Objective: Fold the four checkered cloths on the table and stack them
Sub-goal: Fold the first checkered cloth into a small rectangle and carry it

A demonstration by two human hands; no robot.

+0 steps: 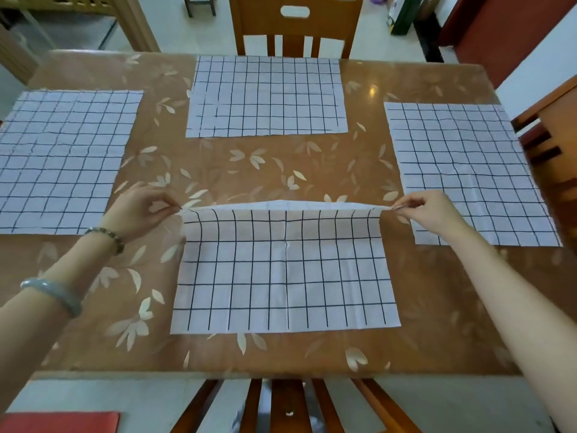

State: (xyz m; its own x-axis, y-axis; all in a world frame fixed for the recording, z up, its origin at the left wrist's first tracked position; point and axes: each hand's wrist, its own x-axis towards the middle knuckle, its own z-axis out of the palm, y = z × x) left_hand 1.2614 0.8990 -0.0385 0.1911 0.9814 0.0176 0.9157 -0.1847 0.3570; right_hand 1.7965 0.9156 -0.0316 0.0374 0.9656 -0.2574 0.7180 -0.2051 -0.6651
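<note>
A brown leaf-patterned table [218,170] carries 4 checkered cloths. 3 lie flat: left cloth [62,157], far cloth [265,95], right cloth [468,170]. The near cloth [284,276] (far edge lifted) is pinched at its far corners by the left hand [140,210] and right hand [427,210].

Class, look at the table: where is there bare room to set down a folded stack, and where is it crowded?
Bare table lies in the middle, bordered by the far cloth, left cloth, right cloth and near cloth. The near corners beside the near cloth are bare too. The left and right edges are crowded with cloth.
</note>
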